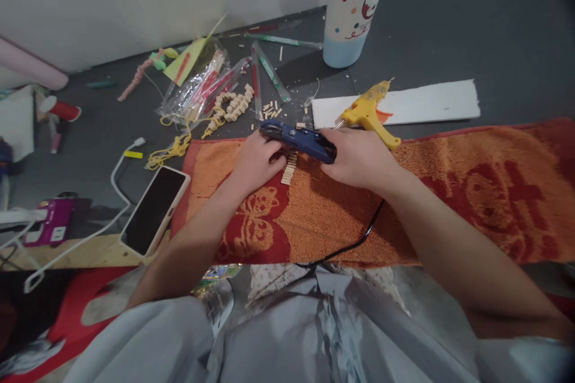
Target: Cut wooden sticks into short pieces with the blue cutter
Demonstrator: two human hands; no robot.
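My right hand (357, 158) is wrapped around the right end of a dark blue hand tool (300, 139) with small screws on its side. The tool's exact kind is hard to make out. Its left end lies over the fingers of my left hand (260, 158), which are curled with thumb and index close together. Whatever they pinch is hidden under the tool. Just right of my left thumb, a neat row of short pale wooden sticks (288, 170) lies on the orange and red towel (332, 209). A black cord (359, 239) runs across the towel below my right hand.
Behind my right hand, a yellow glue gun (366, 111) rests on a white board (431, 102). A tumbler (350, 18) stands at the back. Loose sticks (271, 110), a beaded strand (233, 103) and plastic packets (197, 87) lie beyond the towel. A phone (155, 209) sits left.
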